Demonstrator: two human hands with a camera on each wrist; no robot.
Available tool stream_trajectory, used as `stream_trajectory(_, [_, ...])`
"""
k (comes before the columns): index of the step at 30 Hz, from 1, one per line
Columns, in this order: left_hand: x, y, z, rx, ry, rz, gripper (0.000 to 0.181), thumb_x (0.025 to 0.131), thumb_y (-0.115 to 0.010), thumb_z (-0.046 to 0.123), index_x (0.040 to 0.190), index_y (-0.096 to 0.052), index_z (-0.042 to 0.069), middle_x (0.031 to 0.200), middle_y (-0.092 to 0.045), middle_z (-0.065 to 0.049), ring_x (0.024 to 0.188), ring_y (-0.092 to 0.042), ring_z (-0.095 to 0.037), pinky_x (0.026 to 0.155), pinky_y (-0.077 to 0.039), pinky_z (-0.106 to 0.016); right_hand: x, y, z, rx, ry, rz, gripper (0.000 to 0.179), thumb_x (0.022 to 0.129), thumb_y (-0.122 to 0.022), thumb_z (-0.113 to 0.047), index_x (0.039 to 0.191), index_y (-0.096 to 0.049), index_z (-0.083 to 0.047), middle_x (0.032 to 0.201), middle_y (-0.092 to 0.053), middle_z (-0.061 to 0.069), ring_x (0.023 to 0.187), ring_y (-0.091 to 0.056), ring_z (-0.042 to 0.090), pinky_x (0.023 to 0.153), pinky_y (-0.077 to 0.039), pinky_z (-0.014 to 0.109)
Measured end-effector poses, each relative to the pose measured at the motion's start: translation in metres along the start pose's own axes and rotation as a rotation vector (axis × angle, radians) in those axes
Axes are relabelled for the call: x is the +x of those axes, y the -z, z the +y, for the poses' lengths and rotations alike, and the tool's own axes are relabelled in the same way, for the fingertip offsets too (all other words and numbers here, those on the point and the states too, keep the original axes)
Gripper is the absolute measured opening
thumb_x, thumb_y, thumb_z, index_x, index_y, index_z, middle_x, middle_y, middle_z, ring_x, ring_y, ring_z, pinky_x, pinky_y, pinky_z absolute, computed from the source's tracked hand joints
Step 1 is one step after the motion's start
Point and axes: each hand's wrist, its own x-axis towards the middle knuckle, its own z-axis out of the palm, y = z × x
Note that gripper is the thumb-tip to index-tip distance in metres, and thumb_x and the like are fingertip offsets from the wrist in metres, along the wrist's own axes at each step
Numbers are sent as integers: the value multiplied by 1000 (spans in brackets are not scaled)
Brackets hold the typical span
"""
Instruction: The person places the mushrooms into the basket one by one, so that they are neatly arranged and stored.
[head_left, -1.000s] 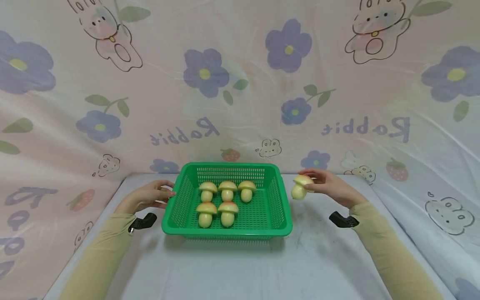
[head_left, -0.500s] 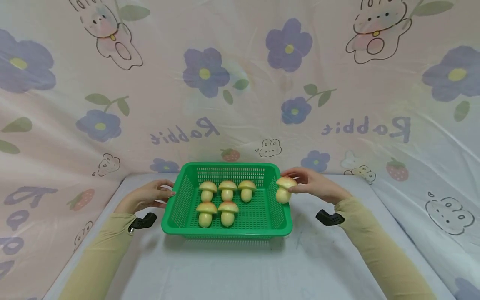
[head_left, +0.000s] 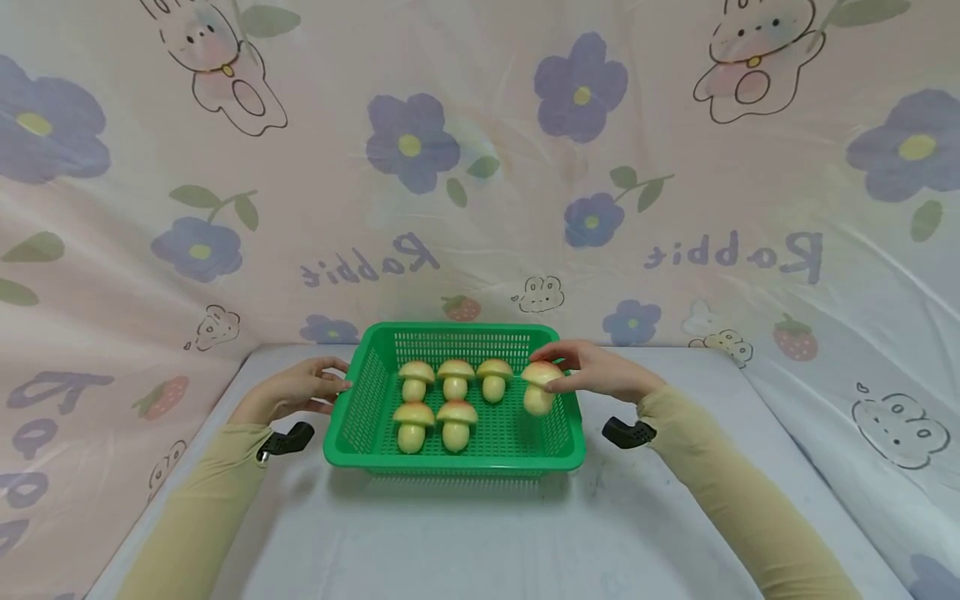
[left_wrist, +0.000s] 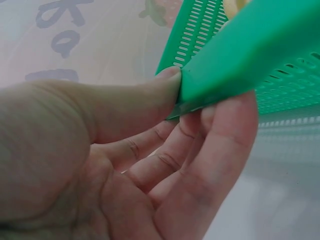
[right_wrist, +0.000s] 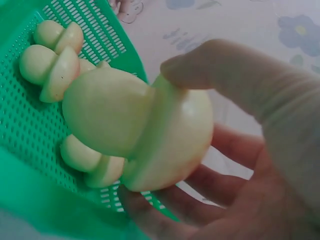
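Note:
A green plastic basket (head_left: 453,462) stands on the table with several toy mushrooms inside, among them one mushroom (head_left: 456,427) at its front middle. My left hand (head_left: 296,390) holds the basket's left rim; in the left wrist view the thumb (left_wrist: 145,102) lies on the rim's edge and the fingers curl beneath it. Over the right part of the basket, my right hand (head_left: 592,371) grips another mushroom (head_left: 538,387) by its cap, stem pointing down. In the right wrist view, thumb and fingers surround the cap of this held mushroom (right_wrist: 145,127).
A white-covered table (head_left: 450,542) bears the basket. Behind it hangs a printed cloth (head_left: 487,233) with flowers and rabbits. Inside the basket, mushrooms stand in a back row (head_left: 455,381) and a front row at the left and middle.
My right hand has carried its mushroom leftward, from beside the basket across the right rim to above the basket's inside. The left hand has stayed on the left rim.

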Motion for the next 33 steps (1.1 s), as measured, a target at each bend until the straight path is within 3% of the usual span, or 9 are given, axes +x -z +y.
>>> stream_trajectory(14, [0, 0, 3, 10, 4, 2, 46, 98, -57, 16, 134, -35, -3, 103, -62, -14, 90, -64, -25, 79, -55, -37, 27, -15, -10, -74, -49, -100, 53, 86, -73, -23, 134, -54, -12, 131, -54, 1, 120, -48, 22, 99, -40, 44])
stream_trajectory(20, [0, 1, 2, -6, 14, 12, 46, 98, -58, 17, 133, -36, -2, 103, -62, -14, 89, -64, -24, 78, -55, -37, 40, -22, -11, -20, -70, -166, 54, 88, -71, -17, 136, -51, -5, 136, -50, 6, 125, -45, 27, 98, -43, 42])
stream_trajectory(28, [0, 1, 2, -20, 10, 1, 47, 98, -58, 16, 133, -35, -3, 103, -62, -14, 88, -65, -24, 77, -55, -36, 56, -34, -14, -53, -165, -191, 51, 88, -71, -14, 134, -52, -2, 134, -51, 8, 117, -50, 27, 86, -50, 45])
stream_trajectory(33, [-1, 0, 3, -29, 12, 1, 46, 98, -58, 15, 133, -35, -3, 103, -63, -14, 88, -65, -24, 77, -55, -36, 65, -40, -9, -67, -229, -185, 48, 87, -72, -14, 131, -55, -3, 128, -54, 7, 112, -53, 23, 86, -50, 48])
